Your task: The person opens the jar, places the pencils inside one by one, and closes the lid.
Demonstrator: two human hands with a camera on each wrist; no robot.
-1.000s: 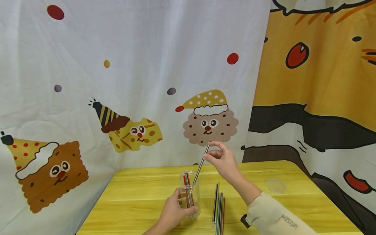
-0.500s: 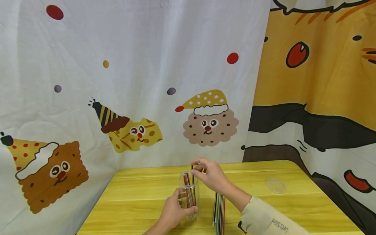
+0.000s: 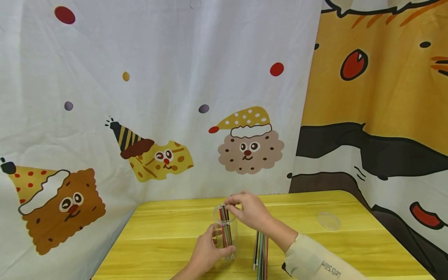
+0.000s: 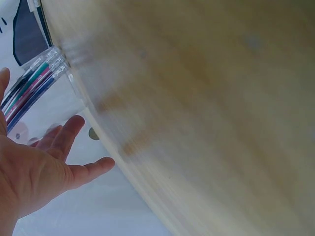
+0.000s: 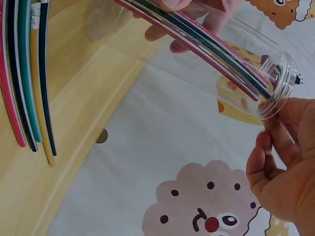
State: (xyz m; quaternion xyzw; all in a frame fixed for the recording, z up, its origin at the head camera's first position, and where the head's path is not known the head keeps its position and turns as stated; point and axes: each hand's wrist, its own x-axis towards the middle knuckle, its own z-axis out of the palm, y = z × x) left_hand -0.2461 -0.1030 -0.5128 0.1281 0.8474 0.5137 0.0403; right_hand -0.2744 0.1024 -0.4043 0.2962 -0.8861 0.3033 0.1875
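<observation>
Head view: your left hand [image 3: 205, 249] grips the clear jar [image 3: 235, 234] of pencils [image 3: 226, 230]; your right hand [image 3: 249, 210] bends over its mouth, whether pinching I can't tell. The jar sits between them, short of the table's [image 3: 168, 225] far edge.

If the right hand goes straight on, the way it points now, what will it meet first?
Probably the right hand would meet the clear jar's rim; whether they touch now is unclear.

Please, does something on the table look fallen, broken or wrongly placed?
Nothing stands out: the clear jar in the left hand is upright, the loose pencils lie close together, and the round lid lies flat.
</observation>
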